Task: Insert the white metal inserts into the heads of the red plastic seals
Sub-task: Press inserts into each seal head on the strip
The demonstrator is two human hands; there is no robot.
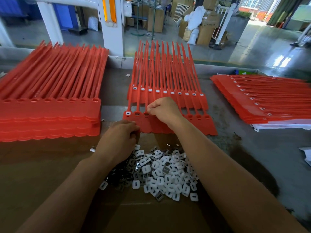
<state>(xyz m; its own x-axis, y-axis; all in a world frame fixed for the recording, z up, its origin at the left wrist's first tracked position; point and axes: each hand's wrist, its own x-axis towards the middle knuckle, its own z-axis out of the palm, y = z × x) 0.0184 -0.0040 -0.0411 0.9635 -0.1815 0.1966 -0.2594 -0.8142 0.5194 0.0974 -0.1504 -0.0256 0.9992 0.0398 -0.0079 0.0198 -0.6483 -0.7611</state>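
A strip of red plastic seals (207, 125) lies in front of me, heads toward me. Its leftmost head (128, 113) holds a white insert; the two heads beside it look dark inside. My right hand (164, 109) hovers over the third head with fingers curled, pinching something small that I cannot make out. My left hand (120, 139) sits at the strip's near edge with fingers curled; what it holds is hidden. A pile of white metal inserts (161, 172) lies on cardboard just below both hands. Behind, a second strip (168, 93) has white inserts in all its heads.
A tall stack of red seal strips with empty heads (50, 111) stands on the left. Another stack with inserts (262, 100) lies at the right on white sheets. Brown cardboard (42, 165) covers the near table. A white post (111, 26) rises behind.
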